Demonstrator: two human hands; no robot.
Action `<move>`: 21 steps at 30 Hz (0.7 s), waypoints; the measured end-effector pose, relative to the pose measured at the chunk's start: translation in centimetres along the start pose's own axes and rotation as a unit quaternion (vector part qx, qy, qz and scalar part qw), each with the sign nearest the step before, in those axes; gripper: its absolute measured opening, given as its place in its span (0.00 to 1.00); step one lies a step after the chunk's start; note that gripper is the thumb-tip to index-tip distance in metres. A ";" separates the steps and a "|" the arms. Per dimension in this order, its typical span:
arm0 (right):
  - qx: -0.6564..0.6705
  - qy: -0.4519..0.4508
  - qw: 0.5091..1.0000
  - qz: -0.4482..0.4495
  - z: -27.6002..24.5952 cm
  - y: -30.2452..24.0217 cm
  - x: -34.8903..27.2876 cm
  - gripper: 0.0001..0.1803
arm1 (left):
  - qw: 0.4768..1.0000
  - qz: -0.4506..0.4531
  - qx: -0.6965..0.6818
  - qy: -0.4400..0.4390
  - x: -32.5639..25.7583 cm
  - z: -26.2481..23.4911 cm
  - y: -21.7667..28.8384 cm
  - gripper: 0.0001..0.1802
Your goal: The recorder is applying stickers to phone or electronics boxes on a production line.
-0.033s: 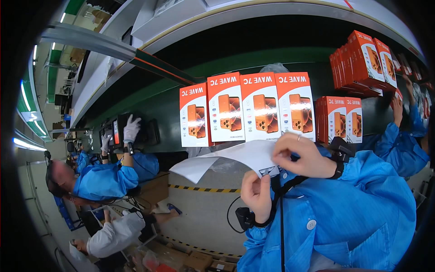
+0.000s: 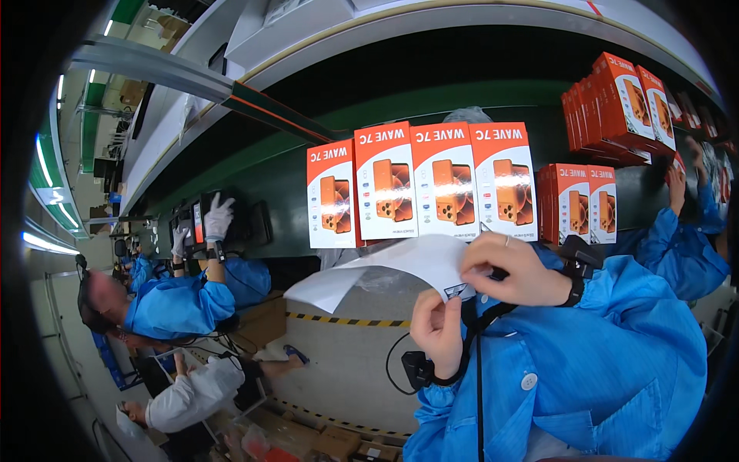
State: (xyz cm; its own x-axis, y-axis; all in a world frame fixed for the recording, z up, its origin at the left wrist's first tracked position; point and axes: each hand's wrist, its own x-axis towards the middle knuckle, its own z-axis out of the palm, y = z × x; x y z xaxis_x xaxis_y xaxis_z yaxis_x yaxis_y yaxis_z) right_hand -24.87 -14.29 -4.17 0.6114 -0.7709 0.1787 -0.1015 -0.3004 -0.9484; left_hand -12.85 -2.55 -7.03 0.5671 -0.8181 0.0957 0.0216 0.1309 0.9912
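A white sheet point(image 2: 416, 258), which looks like label backing, curves out to the left in front of me, its far end drooping past the bench edge. My left hand point(image 2: 439, 331) pinches its lower right corner between thumb and forefinger, beside a small black-and-white label point(image 2: 456, 291). Above and to the right, my right hand point(image 2: 514, 271) has its fingers pressed together on the sheet's right edge, close to that label. Just beyond the sheet, several white-and-orange phone boxes point(image 2: 385, 185) lie in a row, printed side up.
More phone boxes stand in a low group point(image 2: 570, 204) and a taller stack point(image 2: 616, 108) at the right of the dark bench point(image 2: 289, 173). A co-worker's hands point(image 2: 677, 185) are at the far right; another co-worker in white gloves point(image 2: 219, 218) works at left. A metal post point(image 2: 169, 73) crosses the upper left.
The sheet's free end has shifted slightly left. My right hand has moved a little down, nearer the label, while my left hand stays almost in place with its pinch.
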 end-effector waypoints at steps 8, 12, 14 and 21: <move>0.046 -0.124 0.989 -0.063 0.9 -0.3 0.7 0.09 | 0.997 -0.074 0.009 0.033 -0.2 -1.4 0.6 0.07; 0.066 -0.133 0.989 -0.014 1.2 -0.5 1.3 0.09 | 0.997 -0.057 0.040 0.014 0.6 -2.0 0.9 0.06; 0.047 -0.139 0.989 -0.010 1.3 -0.4 1.6 0.08 | 0.996 -0.045 0.075 0.005 0.8 -2.1 1.1 0.08; 0.007 -0.173 0.985 0.004 1.9 0.0 3.0 0.07 | 0.928 0.008 0.372 0.010 1.8 -2.5 -0.1 0.09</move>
State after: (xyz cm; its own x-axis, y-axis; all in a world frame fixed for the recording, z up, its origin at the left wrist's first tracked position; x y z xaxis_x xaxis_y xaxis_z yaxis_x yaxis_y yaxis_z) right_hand -21.56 -15.56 -4.08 0.8413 -0.5354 0.0744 -0.0973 -0.2853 -0.9535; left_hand -9.72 -2.66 -7.22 0.5781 -0.8076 0.1166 -0.5576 -0.2867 0.7790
